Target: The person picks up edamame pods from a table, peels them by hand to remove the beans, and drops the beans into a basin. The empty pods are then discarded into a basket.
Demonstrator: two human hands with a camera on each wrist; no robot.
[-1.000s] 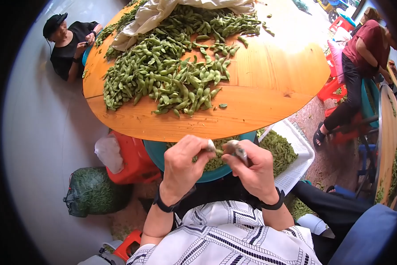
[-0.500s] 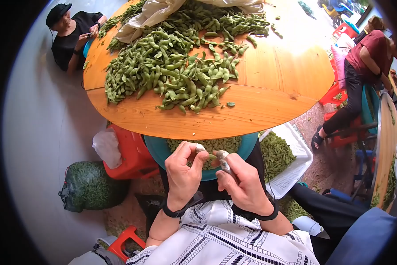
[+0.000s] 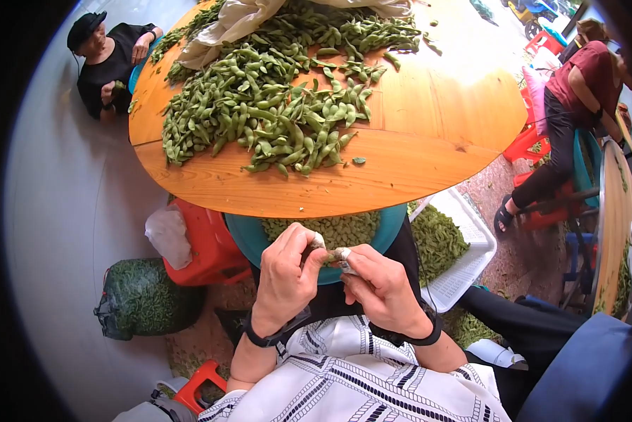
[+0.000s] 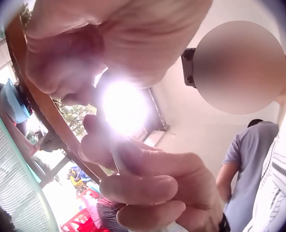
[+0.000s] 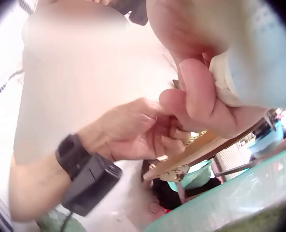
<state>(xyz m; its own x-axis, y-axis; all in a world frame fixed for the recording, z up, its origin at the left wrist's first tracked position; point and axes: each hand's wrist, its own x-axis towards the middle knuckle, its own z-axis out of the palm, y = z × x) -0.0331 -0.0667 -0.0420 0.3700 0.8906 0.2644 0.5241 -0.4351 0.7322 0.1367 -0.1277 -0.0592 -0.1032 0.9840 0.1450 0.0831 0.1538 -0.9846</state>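
Over a teal basin (image 3: 242,243) of shelled green beans, both hands meet fingertip to fingertip. My left hand (image 3: 288,271) pinches a green edamame pod (image 3: 330,259) between thumb and forefinger, and a white wrap covers the forefinger's tip. At the pod's other end, my right hand (image 3: 385,287) pinches with thumb and wrapped forefinger, its other fingers curled under. Most of the pod is hidden by the fingertips. In the right wrist view a pale wrapping (image 5: 225,79) shows on the right hand. Glare washes out the contact in the left wrist view.
A round wooden table (image 3: 428,148) stands just beyond the basin, heaped with edamame pods (image 3: 259,112). To the right is a white crate (image 3: 481,246) of pods; to the left, a red stool (image 3: 203,246) and a full dark bag (image 3: 143,299). Other people sit around.
The hands first drew back toward the body, then the right hand moved left to meet the left fingertips at the pod. The seated person at left has lowered one hand.
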